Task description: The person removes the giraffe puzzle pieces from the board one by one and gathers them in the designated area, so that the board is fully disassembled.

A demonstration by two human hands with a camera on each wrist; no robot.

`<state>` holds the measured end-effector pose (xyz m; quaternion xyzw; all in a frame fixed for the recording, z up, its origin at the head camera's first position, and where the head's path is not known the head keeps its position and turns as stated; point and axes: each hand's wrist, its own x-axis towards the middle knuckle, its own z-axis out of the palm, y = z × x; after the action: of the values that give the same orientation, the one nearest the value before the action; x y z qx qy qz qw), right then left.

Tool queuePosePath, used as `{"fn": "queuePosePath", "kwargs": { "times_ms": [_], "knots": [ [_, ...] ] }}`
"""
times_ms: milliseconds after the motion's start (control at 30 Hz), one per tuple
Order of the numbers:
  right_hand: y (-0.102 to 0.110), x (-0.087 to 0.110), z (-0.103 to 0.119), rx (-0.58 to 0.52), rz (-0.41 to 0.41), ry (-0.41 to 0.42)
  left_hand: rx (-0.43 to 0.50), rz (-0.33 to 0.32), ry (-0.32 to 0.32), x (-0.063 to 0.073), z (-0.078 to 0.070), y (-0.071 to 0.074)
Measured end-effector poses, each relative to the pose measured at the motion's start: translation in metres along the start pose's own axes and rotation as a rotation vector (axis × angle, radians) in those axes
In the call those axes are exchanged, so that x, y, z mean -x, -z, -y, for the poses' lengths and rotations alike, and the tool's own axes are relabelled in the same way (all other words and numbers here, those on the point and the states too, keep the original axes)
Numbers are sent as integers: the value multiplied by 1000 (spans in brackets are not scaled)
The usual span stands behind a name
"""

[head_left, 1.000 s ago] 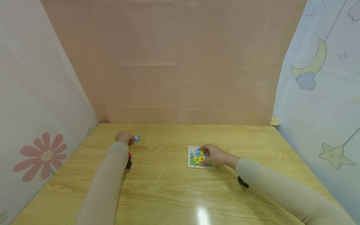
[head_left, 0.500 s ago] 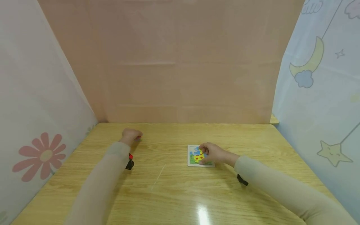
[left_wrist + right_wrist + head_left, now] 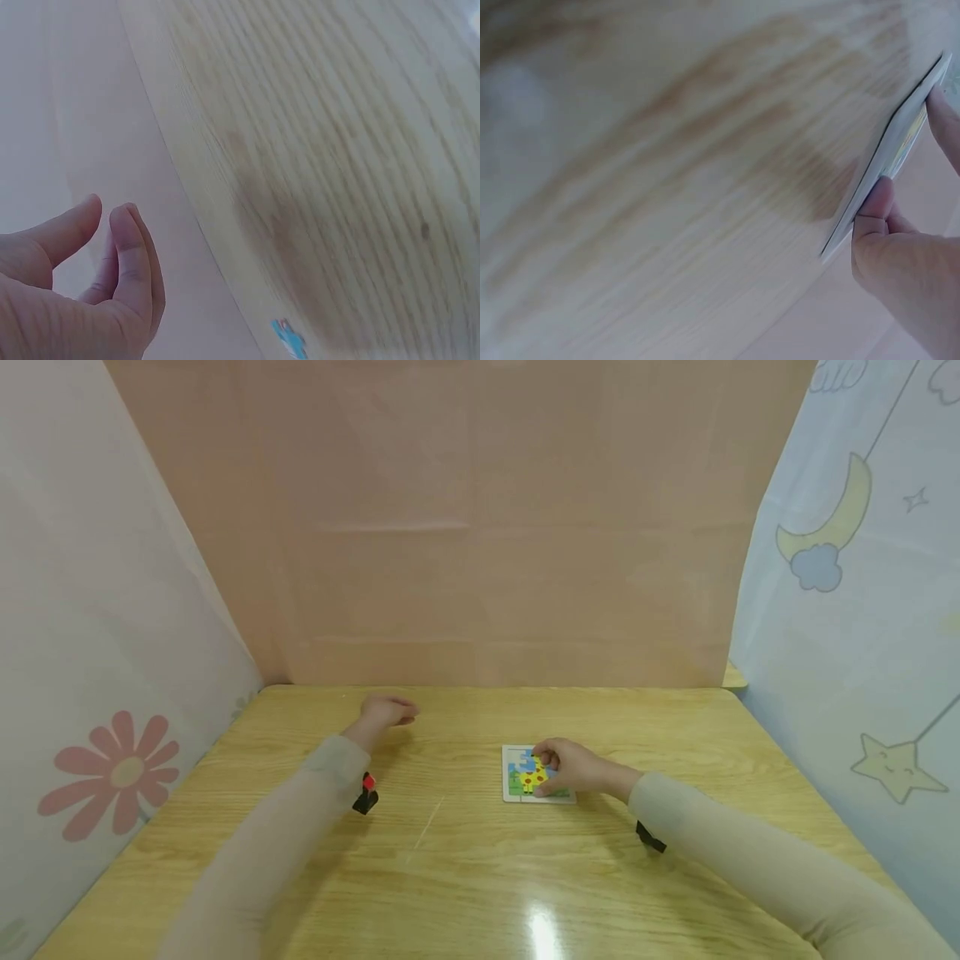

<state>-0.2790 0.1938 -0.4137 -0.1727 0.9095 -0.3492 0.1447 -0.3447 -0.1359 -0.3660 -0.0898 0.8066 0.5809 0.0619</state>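
A small square jigsaw puzzle with a yellow giraffe picture lies flat on the table in a pale frame. My right hand reaches over its right part, thumb and fingers spread apart and resting on it. In the right wrist view the fingertips touch the puzzle board. Toward the back left, my left hand hovers over the table with nothing in it; a gap shows between thumb and fingers in the left wrist view. A blue puzzle piece lies on the table below it, not visible in the head view.
The wooden table ends at a tan backdrop. Patterned cloth walls stand at the left and the right. Black wrist mounts show beneath both sleeves.
My left hand has let go of the blue puzzle piece and moved right, toward the table's middle. My right hand has stayed on the puzzle.
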Motion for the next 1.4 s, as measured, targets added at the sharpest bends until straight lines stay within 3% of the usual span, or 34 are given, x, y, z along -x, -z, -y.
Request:
{"fn": "queuePosePath", "kwargs": {
  "times_ms": [367,767,1100,1400],
  "knots": [
    [2,-1,-2,12,42,46,-150,120,-83,29,-12,-16],
    [6,-3,-6,0,57,51,-278,235,-189,64,-21,-56],
    [6,-2,-6,-7,54,46,-336,286,-272,69,-9,-88],
    [8,1,-8,-25,58,50,-427,377,-282,69,5,-115]
  ]
}}
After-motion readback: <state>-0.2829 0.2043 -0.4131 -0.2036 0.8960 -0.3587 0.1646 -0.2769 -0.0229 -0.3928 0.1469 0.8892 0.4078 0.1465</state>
